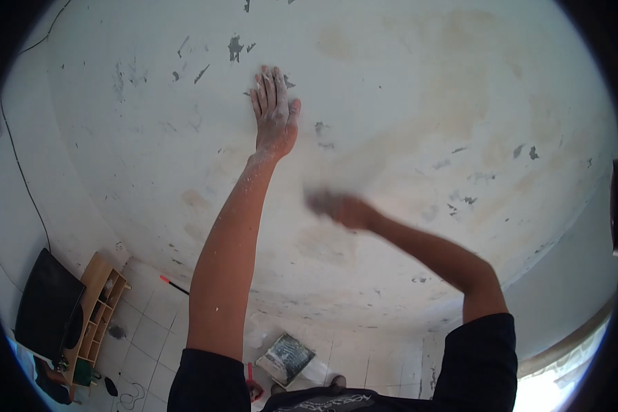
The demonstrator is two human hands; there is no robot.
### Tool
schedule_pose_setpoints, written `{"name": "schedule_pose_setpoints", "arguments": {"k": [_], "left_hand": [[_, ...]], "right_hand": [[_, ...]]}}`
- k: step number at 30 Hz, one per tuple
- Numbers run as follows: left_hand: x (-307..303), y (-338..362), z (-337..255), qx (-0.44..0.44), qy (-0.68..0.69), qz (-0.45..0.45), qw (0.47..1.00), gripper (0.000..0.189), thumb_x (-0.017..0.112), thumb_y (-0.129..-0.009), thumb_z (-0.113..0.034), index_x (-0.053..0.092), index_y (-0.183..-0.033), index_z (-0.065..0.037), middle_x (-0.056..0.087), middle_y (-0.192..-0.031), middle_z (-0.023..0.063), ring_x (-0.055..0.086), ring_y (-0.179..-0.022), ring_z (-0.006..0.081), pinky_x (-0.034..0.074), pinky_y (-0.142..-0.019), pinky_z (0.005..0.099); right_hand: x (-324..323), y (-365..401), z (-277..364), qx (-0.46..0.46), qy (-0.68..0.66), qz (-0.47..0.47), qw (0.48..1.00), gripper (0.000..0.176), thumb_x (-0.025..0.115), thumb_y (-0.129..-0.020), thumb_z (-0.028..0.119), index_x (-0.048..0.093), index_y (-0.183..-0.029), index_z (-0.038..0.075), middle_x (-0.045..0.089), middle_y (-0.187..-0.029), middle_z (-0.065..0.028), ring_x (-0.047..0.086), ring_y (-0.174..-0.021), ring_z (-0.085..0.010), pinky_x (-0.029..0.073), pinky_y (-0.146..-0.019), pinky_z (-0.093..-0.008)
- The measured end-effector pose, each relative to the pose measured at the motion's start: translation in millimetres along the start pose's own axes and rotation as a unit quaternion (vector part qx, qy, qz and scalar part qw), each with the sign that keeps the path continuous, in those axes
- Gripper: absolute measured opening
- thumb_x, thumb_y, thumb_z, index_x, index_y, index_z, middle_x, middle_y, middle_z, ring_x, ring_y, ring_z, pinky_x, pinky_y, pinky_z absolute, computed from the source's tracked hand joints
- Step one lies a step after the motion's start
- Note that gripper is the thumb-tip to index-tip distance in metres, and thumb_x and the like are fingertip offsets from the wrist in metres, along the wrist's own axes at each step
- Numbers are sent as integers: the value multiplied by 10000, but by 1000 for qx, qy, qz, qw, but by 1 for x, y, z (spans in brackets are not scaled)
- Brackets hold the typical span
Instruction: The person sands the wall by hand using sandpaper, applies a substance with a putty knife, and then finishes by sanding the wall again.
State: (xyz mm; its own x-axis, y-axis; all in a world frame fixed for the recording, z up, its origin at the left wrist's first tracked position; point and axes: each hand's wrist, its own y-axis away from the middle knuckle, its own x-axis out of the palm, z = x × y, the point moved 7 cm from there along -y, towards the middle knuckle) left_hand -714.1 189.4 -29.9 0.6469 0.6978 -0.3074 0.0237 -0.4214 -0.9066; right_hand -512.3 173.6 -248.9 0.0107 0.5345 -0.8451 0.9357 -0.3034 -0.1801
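My left hand (273, 113) lies flat against the pale wall (391, 89), fingers stretched upward and dusted with white powder. Grey patches of chipped paint surround it, one partly covered by the fingers. Lower and to the right, my right hand (336, 206) is at the wall, smeared by motion. Its fingers are too blurred to make out, and whether it holds anything does not show. Beige stains and more chipped spots mark the wall around both hands.
On the tiled floor (151, 323) near my feet sits a square, dust-covered container (285, 358). At the lower left are a wooden shelf unit (97, 309) and a dark screen (47, 302). A cable (22, 168) runs down the left wall. Bright light enters at lower right.
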Motion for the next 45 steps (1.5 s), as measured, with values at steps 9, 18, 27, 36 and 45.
{"name": "schedule_pose_setpoints", "arguments": {"k": [9,18,27,36,45], "left_hand": [[-1,-2,8,40,-6,-20,999,760,382,-1095,-377,27,-1665,-21,-1,-1737,234,-36,-1607,412,-27,-1285,546],[-21,250,-73,-167,256,-28,952,508,620,-1023,-277,581,-1420,37,554,-1495,256,487,-1432,403,369,-1191,448],[127,539,-220,-539,572,95,612,504,529,-1091,-409,672,-1276,37,704,-1210,124,612,-1159,156,466,-1018,319],[160,513,-294,-577,369,36,728,452,529,-1095,-355,691,-1227,45,737,-1080,94,655,-1014,140,518,-892,295],[193,384,-176,-434,170,-26,884,804,346,-1123,-453,18,-1630,78,-40,-1720,286,-23,-1609,392,51,-1302,457]], "right_hand": [[-95,108,105,392,-215,-308,840,226,544,-1038,34,649,-1238,14,711,-1213,-179,669,-1203,-270,460,-1121,-465],[-85,188,153,543,-598,-406,427,333,604,-1087,273,686,-1004,-39,549,-760,52,467,-681,-29,428,-572,-253],[-7,256,178,532,-686,-162,469,272,607,-1080,262,714,-1073,12,577,-756,79,432,-633,-10,325,-547,-226],[7,364,149,495,-713,-136,477,223,711,-1018,200,676,-1086,-9,703,-803,-20,539,-642,-41,426,-563,-241],[-5,449,120,531,-668,-189,485,272,716,-1015,227,658,-1101,-25,667,-763,-7,518,-662,-47,465,-632,-232]]}}
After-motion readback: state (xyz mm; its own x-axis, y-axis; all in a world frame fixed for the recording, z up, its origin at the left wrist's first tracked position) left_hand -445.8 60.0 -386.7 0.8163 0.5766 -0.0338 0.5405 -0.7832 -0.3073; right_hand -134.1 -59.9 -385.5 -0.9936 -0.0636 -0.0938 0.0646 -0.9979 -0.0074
